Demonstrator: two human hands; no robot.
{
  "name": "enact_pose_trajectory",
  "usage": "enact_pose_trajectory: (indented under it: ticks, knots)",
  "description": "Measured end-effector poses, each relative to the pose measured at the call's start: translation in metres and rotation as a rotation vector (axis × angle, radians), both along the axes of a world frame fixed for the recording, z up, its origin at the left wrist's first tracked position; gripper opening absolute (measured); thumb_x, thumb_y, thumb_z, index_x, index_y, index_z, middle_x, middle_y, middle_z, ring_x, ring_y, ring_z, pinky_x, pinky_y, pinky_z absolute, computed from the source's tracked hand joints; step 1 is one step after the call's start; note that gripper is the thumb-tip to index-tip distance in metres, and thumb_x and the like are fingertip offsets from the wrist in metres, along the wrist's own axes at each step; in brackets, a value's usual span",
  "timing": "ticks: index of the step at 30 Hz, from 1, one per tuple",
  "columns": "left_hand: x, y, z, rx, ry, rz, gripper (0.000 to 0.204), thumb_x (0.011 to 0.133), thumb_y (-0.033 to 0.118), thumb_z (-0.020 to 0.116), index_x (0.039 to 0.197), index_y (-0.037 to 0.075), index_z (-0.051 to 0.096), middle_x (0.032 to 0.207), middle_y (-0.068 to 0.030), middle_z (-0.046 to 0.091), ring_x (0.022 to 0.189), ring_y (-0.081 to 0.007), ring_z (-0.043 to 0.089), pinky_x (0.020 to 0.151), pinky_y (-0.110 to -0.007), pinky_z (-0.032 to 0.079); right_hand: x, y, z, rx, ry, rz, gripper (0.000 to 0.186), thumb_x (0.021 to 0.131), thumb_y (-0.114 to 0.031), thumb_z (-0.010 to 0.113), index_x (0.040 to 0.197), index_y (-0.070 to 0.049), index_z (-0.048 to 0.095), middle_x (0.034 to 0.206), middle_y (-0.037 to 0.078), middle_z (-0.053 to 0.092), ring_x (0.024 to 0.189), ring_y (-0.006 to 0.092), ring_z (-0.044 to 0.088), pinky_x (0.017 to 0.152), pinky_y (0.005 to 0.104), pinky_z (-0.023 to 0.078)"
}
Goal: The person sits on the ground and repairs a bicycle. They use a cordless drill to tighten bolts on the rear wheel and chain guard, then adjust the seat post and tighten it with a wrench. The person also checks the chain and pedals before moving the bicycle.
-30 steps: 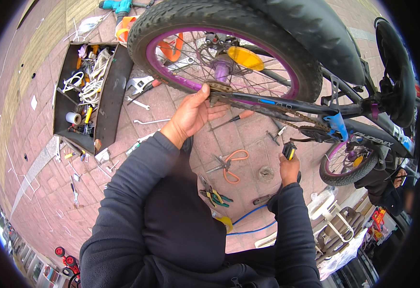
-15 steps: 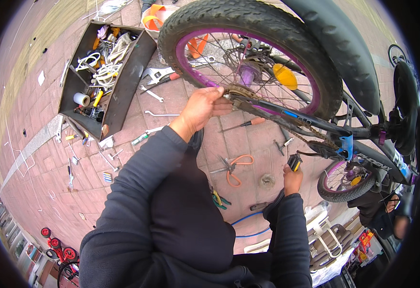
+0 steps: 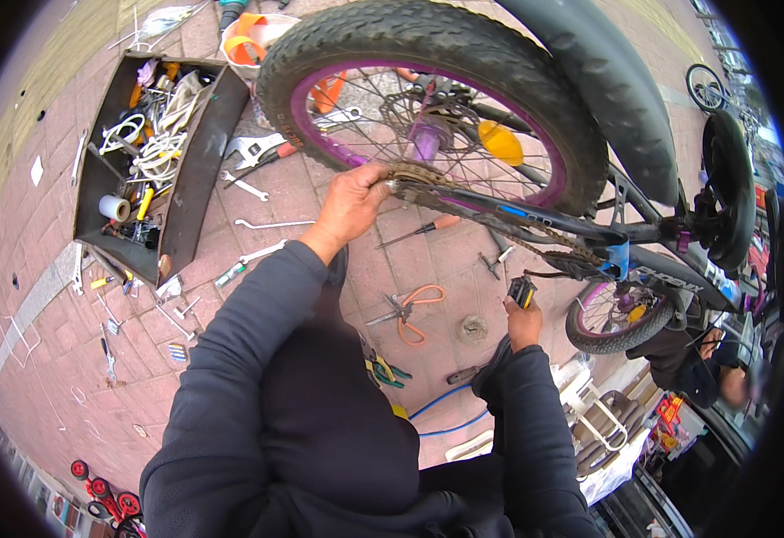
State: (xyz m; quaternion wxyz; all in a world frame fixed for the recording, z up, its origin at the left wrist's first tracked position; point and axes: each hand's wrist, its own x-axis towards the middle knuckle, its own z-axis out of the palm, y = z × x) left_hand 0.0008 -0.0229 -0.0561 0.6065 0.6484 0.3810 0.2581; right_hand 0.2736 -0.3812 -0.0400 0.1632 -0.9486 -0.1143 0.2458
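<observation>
The bicycle (image 3: 540,221) slants across from the upper middle of the frame to the right. At centre, the left hand (image 3: 353,203) touches its rear end, beside the chain and close to the tire's lower edge; I can't tell whether those fingers grip. Right of centre, the right hand's (image 3: 525,325) fingers are wrapped around the pedal (image 3: 522,291), with the front wheel (image 3: 621,316) just beyond. Between the hands there's paving to move over, though a screwdriver (image 3: 422,229) and orange-handled scissors (image 3: 404,310) lie there. The toolbox (image 3: 202,170) edges the upper left.
</observation>
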Motion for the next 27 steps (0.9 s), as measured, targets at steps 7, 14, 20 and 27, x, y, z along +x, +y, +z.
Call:
enact_pose_trajectory:
  ticks: [7,14,20,27]
  knots:
    - [0.01,-0.015,-0.018,-0.071,-0.053,0.037,0.027,0.091,0.0,0.065,0.118,0.005,0.07,0.086,-0.0079,0.072,0.075,-0.0148,0.064,0.071,-0.031,0.052,0.016,-0.019,0.003,-0.041,-0.138,-0.07,0.03,0.086,-0.021,0.075,0.106,0.002,0.071,0.091,0.021,0.074,0.087,0.0358,0.071,0.081,0.0415,0.052]
    - [0.016,-0.023,-0.029,-0.32,-0.297,0.092,0.019,0.099,0.004,0.062,0.117,0.0,0.068,0.095,-0.0027,0.071,0.081,-0.0104,0.062,0.075,-0.028,0.052,0.012,-0.009,0.011,-0.056,-0.122,-0.037,0.032,0.085,-0.023,0.075,0.105,0.002,0.071,0.093,0.026,0.072,0.092,0.0426,0.07,0.082,0.0454,0.052]
    - [0.014,-0.016,-0.019,-0.384,-0.308,0.123,0.019,0.101,0.006,0.061,0.117,-0.004,0.066,0.106,-0.011,0.073,0.09,-0.02,0.072,0.085,-0.035,0.059,0.001,0.007,0.02,-0.086,-0.085,0.003,0.036,0.086,-0.03,0.073,0.106,-0.001,0.071,0.097,0.027,0.071,0.097,0.0454,0.067,0.085,0.0473,0.051]
    - [0.006,-0.005,-0.005,-0.405,-0.233,0.127,0.024,0.103,0.002,0.056,0.125,-0.007,0.058,0.122,-0.0186,0.068,0.11,-0.0324,0.07,0.097,-0.044,0.058,-0.011,0.009,0.002,-0.034,-0.108,0.08,0.041,0.086,-0.035,0.072,0.105,0.002,0.07,0.098,0.029,0.07,0.098,0.0472,0.066,0.086,0.0498,0.052]
